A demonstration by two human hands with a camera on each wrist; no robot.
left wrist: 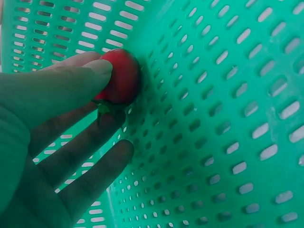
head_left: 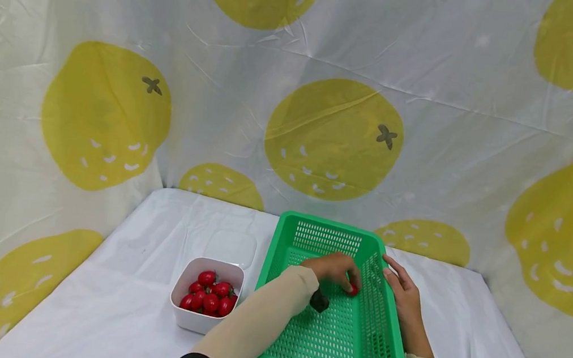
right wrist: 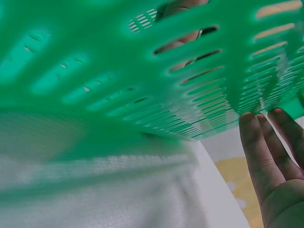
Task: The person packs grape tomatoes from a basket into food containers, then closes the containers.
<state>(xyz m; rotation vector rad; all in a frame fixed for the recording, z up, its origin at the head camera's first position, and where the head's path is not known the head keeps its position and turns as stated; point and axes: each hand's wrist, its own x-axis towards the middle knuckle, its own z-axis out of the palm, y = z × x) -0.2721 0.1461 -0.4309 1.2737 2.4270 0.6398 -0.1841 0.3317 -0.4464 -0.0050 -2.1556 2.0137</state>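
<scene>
My left hand (head_left: 334, 267) reaches down into a green plastic basket (head_left: 333, 345) and pinches a red cherry tomato (left wrist: 125, 78) between thumb and forefinger. The tomato, with its green stem downward in the left wrist view, is close to the perforated wall. The other fingers of that hand are spread loosely. At the basket's right side, my right hand (head_left: 406, 303) has its straight fingers (right wrist: 259, 147) against the outside, close under the rim. To the left of the basket, several cherry tomatoes (head_left: 210, 302) are piled in a white square container (head_left: 197, 323).
Behind the container lies a clear lid (head_left: 231, 248) on the white tablecloth (head_left: 118, 295). A curtain (head_left: 220, 122) printed with yellow fruit hangs at the back and sides. The left forearm (head_left: 264, 319) crosses the basket's left rim, beside the container.
</scene>
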